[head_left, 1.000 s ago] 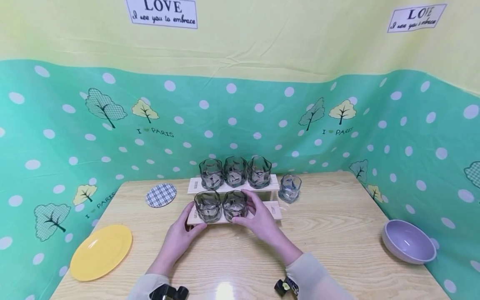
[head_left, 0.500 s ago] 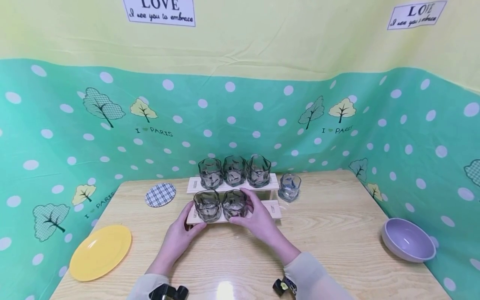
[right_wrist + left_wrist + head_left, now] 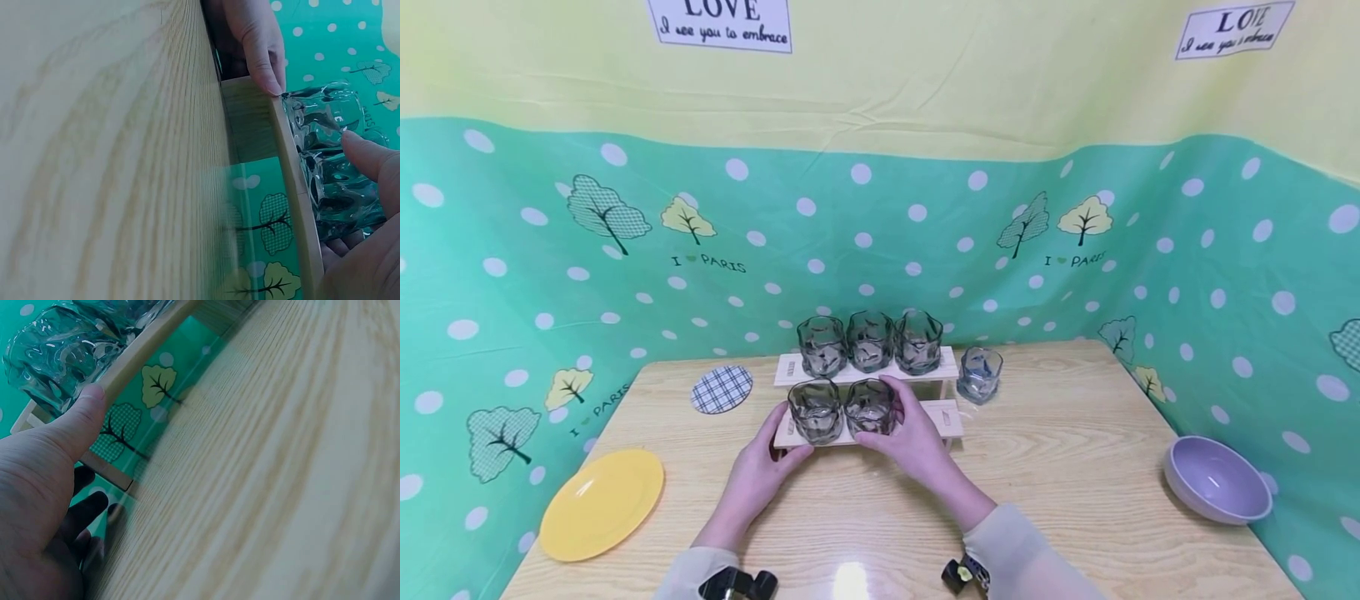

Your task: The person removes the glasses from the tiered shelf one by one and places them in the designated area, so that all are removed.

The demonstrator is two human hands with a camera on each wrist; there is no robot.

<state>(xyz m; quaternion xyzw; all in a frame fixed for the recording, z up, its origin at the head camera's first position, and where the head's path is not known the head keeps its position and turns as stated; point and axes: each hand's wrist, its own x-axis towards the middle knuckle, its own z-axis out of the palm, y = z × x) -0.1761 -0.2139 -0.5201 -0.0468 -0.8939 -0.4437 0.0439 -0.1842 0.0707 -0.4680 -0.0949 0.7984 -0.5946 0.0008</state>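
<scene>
A two-tier wooden rack [image 3: 950, 421] stands at the back of the table. Two smoky drinking glasses sit side by side on its lower tier: a left glass [image 3: 815, 414] and a right glass [image 3: 868, 410]. My right hand [image 3: 919, 443] holds the right glass, thumb at its front and fingers around its far side. At the rack's left end, my left hand [image 3: 760, 471] grips the lower tier. In the left wrist view its thumb [image 3: 87, 415] lies on the board's front edge, with the other fingers lower, partly in shadow.
Three more glasses [image 3: 870, 343] line the upper tier. A clearer glass [image 3: 980, 377] stands on the table right of the rack. A checked round coaster [image 3: 722, 390] and a yellow plate [image 3: 602, 506] lie left; a purple bowl [image 3: 1217, 482] sits right. A patterned cloth hangs behind.
My right thumb has shifted slightly left across the front of the right glass, and the right forearm has edged left. The left hand and the glasses stay in place.
</scene>
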